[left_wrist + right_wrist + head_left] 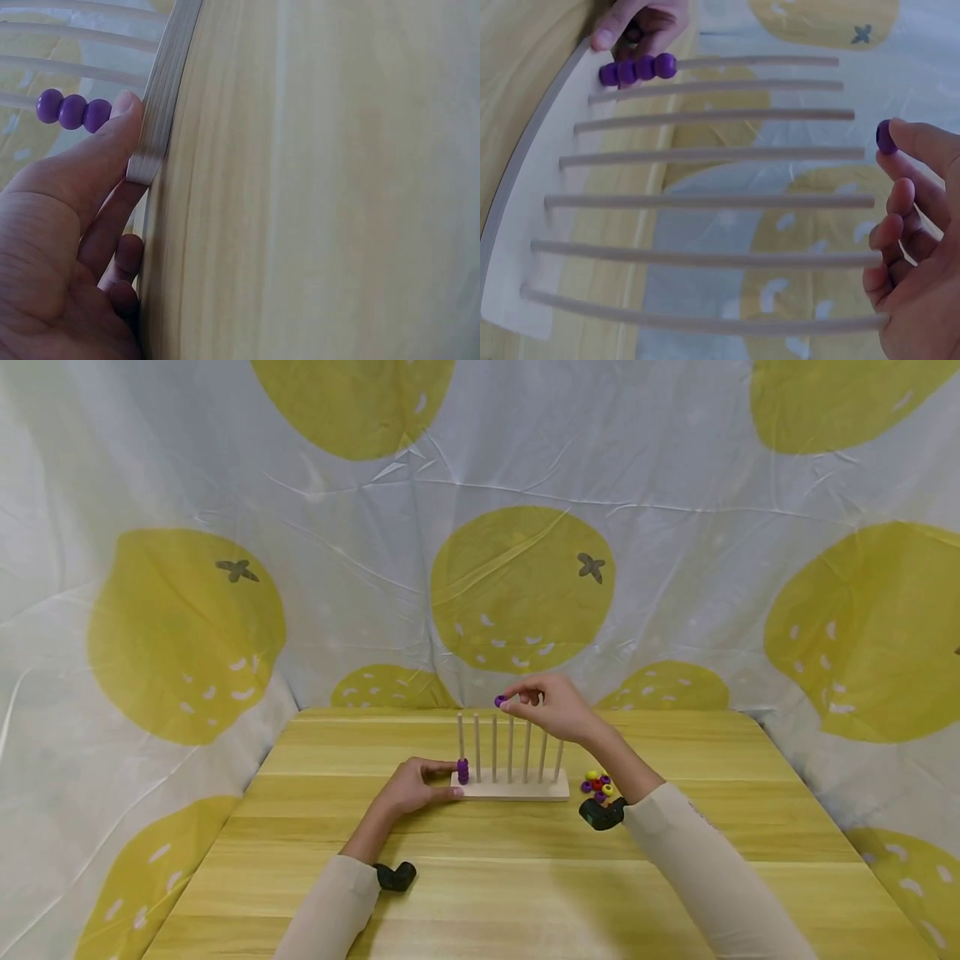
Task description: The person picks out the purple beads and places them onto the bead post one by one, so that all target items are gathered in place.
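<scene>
A wooden peg rack [517, 791] stands on the table, its upright pegs in a row. Stacked purple beads [462, 772] sit at the bottom of the leftmost peg. My left hand [411, 788] grips the left end of the rack's base, thumb at the front and fingers around the end. Above the pegs, my right hand [557, 706] pinches a purple bead [886, 137] between thumb and index finger. In the right wrist view this bead is just beyond the peg tips, apart from them. The other pegs [705, 157] carry no beads.
Right of the rack, under the right forearm, lies a small cluster of loose beads [597, 785] in purple, yellow, red and orange. The wooden table [480, 877] reaches back to a hanging cloth [360, 560] printed with yellow fruit.
</scene>
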A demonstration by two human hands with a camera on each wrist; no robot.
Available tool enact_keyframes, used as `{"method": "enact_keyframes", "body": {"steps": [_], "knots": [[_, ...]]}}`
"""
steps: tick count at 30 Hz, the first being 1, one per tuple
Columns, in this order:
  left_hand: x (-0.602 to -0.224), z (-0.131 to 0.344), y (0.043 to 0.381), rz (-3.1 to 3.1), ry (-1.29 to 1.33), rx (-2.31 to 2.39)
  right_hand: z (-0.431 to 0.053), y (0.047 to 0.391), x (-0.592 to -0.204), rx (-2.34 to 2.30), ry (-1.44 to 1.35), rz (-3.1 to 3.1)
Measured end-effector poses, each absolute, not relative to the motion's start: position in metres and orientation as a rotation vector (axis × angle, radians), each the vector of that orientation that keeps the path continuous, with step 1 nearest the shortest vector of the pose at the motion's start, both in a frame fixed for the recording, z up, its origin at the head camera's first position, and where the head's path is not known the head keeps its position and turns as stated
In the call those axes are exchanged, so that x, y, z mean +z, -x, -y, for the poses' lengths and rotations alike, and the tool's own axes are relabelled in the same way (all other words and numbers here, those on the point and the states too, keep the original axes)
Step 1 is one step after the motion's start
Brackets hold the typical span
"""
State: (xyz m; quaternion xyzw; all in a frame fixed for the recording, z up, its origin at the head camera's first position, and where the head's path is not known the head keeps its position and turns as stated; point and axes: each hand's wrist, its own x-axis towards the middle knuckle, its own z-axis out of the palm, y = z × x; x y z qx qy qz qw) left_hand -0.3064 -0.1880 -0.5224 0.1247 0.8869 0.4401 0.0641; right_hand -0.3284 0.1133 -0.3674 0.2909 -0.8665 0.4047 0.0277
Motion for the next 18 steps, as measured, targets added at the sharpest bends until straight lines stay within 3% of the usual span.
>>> {"method": "enact_keyframes", "body": {"steps": [18], "knots": [[-0.521,0.187,0.305,-2.678,-0.42,1.329,-0.065,0.327,-0.363,1.224,-1.014,2.685]]}}
